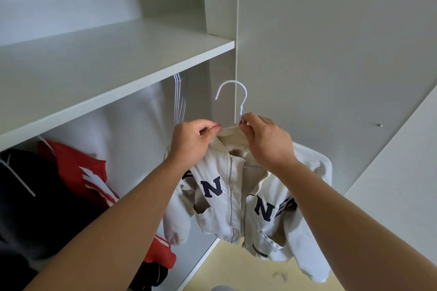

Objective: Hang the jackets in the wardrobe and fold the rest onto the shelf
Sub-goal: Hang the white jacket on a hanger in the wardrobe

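Both hands are up at the collar of a cream zip-up jacket with navy block letters (238, 198), held in front of the open white wardrobe (118, 64). Left hand (192, 142) pinches the collar fabric, right hand (266, 142) pinches the neck of the white plastic hanger (233, 99). A red jacket (78, 172) and a dark garment (35, 196) hang inside on the left, with spare white hangers (179, 99) just under the shelf.

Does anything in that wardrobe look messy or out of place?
Yes. The red garment at lower left sags crooked instead of hanging straight, part of it trailing low. The cream jacket, held at the collar by both hands, hangs unzipped on a white hanger not yet hooked up.
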